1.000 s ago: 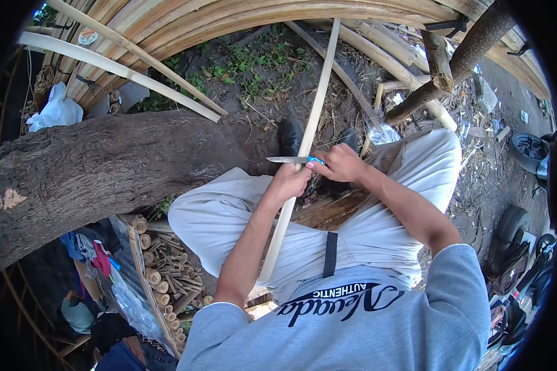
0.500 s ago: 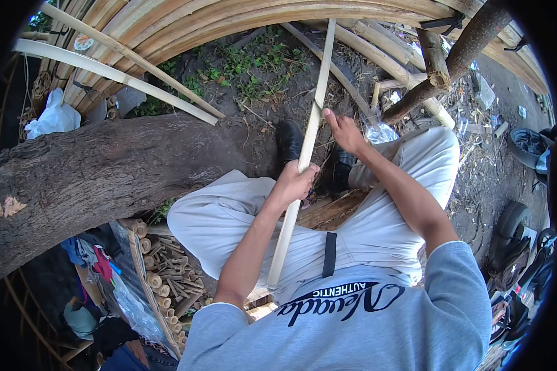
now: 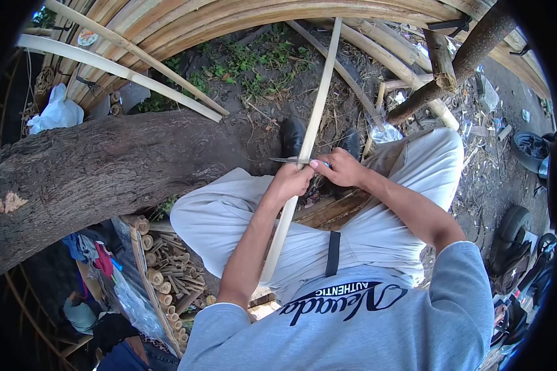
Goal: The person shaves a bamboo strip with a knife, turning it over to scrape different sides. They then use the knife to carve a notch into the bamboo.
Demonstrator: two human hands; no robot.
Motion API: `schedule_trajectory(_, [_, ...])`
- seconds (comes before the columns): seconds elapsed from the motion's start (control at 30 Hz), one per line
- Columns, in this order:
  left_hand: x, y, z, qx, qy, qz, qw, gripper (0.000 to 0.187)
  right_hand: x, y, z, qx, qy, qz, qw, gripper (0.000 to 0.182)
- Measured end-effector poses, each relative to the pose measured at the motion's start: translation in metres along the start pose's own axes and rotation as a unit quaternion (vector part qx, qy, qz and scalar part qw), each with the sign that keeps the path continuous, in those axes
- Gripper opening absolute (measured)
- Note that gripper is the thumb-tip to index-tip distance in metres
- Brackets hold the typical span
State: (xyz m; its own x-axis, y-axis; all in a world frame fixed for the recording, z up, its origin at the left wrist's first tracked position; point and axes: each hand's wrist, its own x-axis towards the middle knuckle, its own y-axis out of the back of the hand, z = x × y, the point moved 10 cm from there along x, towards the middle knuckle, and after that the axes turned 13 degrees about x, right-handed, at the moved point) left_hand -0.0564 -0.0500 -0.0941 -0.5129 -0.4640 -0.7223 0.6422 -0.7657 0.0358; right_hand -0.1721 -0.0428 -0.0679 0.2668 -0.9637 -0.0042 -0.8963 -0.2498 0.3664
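Observation:
I sit with a long, pale bamboo strip point(image 3: 319, 105) running from my lap out over the ground ahead. My left hand point(image 3: 293, 180) is closed around the strip at its middle. Just to the right, my right hand point(image 3: 340, 168) grips a blue-handled knife. The knife blade point(image 3: 286, 160) lies across the strip and points left, just above my left hand. My black shoes point(image 3: 293, 136) rest on the dirt beyond both hands.
A thick tree trunk point(image 3: 93, 173) lies across the left. Curved bamboo slats point(image 3: 229, 18) arch along the top, and a forked branch point(image 3: 452, 68) stands at upper right. Cut bamboo pieces point(image 3: 167, 278) are stacked lower left. A white bag point(image 3: 59, 111) and tyres point(image 3: 529, 151) sit at the edges.
Half a second ago my right hand had reached forward along the strip. It is now drawn back beside my left hand, with the blade across the strip again.

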Motion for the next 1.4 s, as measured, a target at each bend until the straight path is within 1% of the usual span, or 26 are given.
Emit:
schedule_trajectory(0.07, [0.001, -0.002, 0.004, -0.012, 0.004, -0.019, 1.0, 0.031, 0.001, 0.001, 0.003, 0.027, 0.002, 0.007, 1.0, 0.053])
schedule_trajectory(0.13, [-0.002, -0.004, 0.021, -0.078, -0.04, -0.033, 0.996, 0.019, 0.003, 0.015, -0.006, 0.087, 0.001, 0.053, 0.995, 0.056])
schedule_trajectory(0.17, [0.001, -0.005, 0.016, -0.122, -0.033, -0.052, 0.991, 0.02, 0.005, 0.018, -0.005, 0.087, 0.002, 0.053, 0.995, 0.056])
schedule_trajectory(0.2, [-0.003, -0.004, 0.021, -0.121, -0.033, -0.052, 0.991, 0.02, 0.007, 0.025, 0.002, 0.101, -0.018, 0.071, 0.992, 0.055])
schedule_trajectory(0.27, [-0.014, -0.01, 0.033, -0.125, -0.007, -0.072, 0.99, 0.031, 0.01, 0.037, 0.006, 0.113, -0.038, 0.09, 0.989, 0.054])
schedule_trajectory(0.3, [-0.017, -0.011, 0.033, -0.116, 0.005, -0.081, 0.99, 0.039, 0.01, 0.046, 0.008, 0.098, -0.07, 0.105, 0.987, 0.054])
schedule_trajectory(0.33, [-0.013, -0.01, 0.028, -0.117, 0.004, -0.081, 0.99, 0.039, 0.009, 0.053, 0.011, 0.082, -0.102, 0.12, 0.984, 0.055])
schedule_trajectory(0.4, [-0.005, -0.008, 0.014, -0.122, 0.018, -0.083, 0.989, 0.035, 0.007, 0.055, 0.009, 0.089, -0.095, 0.13, 0.983, 0.054])
schedule_trajectory(0.43, [-0.004, -0.008, 0.013, -0.121, 0.017, -0.084, 0.989, 0.035, 0.007, 0.051, 0.005, 0.074, -0.086, 0.11, 0.988, 0.055])
schedule_trajectory(0.5, [-0.005, -0.011, 0.011, -0.126, 0.035, -0.093, 0.987, 0.023, 0.003, 0.042, 0.0, 0.06, -0.077, 0.091, 0.991, 0.056])
schedule_trajectory(0.53, [-0.008, -0.014, 0.013, -0.125, 0.036, -0.094, 0.987, 0.023, 0.001, 0.032, -0.006, 0.051, -0.055, 0.069, 0.995, 0.057])
schedule_trajectory(0.6, [-0.012, -0.01, 0.022, -0.113, -0.004, -0.048, 0.992, 0.015, -0.002, 0.018, -0.009, 0.043, -0.034, 0.049, 0.997, 0.058])
schedule_trajectory(0.63, [-0.012, -0.01, 0.021, -0.112, -0.003, -0.048, 0.993, 0.015, -0.002, 0.011, -0.007, 0.022, -0.038, 0.032, 0.998, 0.059])
schedule_trajectory(0.67, [-0.01, -0.006, 0.016, -0.05, 0.0, -0.027, 0.998, 0.016, -0.002, 0.004, -0.004, 0.0, -0.043, 0.016, 0.999, 0.059])
schedule_trajectory(0.7, [-0.008, -0.001, 0.012, 0.011, 0.002, -0.007, 1.0, 0.02, -0.002, 0.005, -0.007, -0.021, -0.03, 0.029, 0.999, 0.058])
schedule_trajectory(0.8, [-0.006, 0.002, 0.001, 0.054, -0.01, -0.004, 0.998, 0.026, -0.004, 0.008, -0.015, -0.069, -0.013, 0.02, 0.997, 0.057])
schedule_trajectory(0.93, [-0.004, -0.005, -0.004, 0.041, 0.0, 0.007, 0.999, 0.031, -0.001, 0.008, 0.003, -0.089, 0.01, 0.006, 0.996, 0.056])
schedule_trajectory(1.0, [-0.005, -0.005, -0.004, 0.058, 0.007, 0.024, 0.998, 0.033, 0.004, 0.006, 0.008, -0.13, 0.062, -0.017, 0.989, 0.054])
schedule_trajectory(1.03, [-0.003, -0.004, -0.007, 0.058, 0.006, 0.024, 0.998, 0.033, 0.007, 0.004, 0.008, -0.144, 0.098, -0.006, 0.985, 0.053])
schedule_trajectory(1.1, [-0.001, 0.005, -0.007, 0.117, -0.016, 0.043, 0.992, 0.033, 0.009, -0.001, 0.01, -0.155, 0.117, 0.014, 0.981, 0.053])
schedule_trajectory(1.17, [-0.002, 0.008, -0.006, 0.097, -0.015, 0.051, 0.994, 0.031, 0.012, -0.001, 0.006, -0.165, 0.137, 0.034, 0.976, 0.054])
schedule_trajectory(1.2, [-0.003, 0.009, -0.006, 0.075, -0.014, 0.055, 0.996, 0.03, 0.013, -0.002, 0.009, -0.181, 0.126, 0.034, 0.975, 0.054])
schedule_trajectory(1.27, [-0.001, 0.013, -0.006, 0.09, -0.019, 0.055, 0.994, 0.026, 0.016, 0.0, 0.017, -0.199, 0.112, 0.033, 0.973, 0.054])
schedule_trajectory(1.3, [0.001, 0.013, -0.006, 0.105, -0.026, 0.055, 0.993, 0.023, 0.022, 0.028, 0.045, -0.2, 0.002, 0.123, 0.972, 0.055])
schedule_trajectory(1.33, [0.002, 0.011, -0.009, 0.103, -0.028, 0.055, 0.993, 0.023, 0.02, 0.058, 0.07, -0.199, -0.107, 0.21, 0.951, 0.056])
schedule_trajectory(1.4, [0.004, 0.003, -0.004, 0.131, -0.057, 0.058, 0.988, 0.017, 0.019, 0.091, 0.093, -0.22, -0.186, 0.231, 0.929, 0.06])
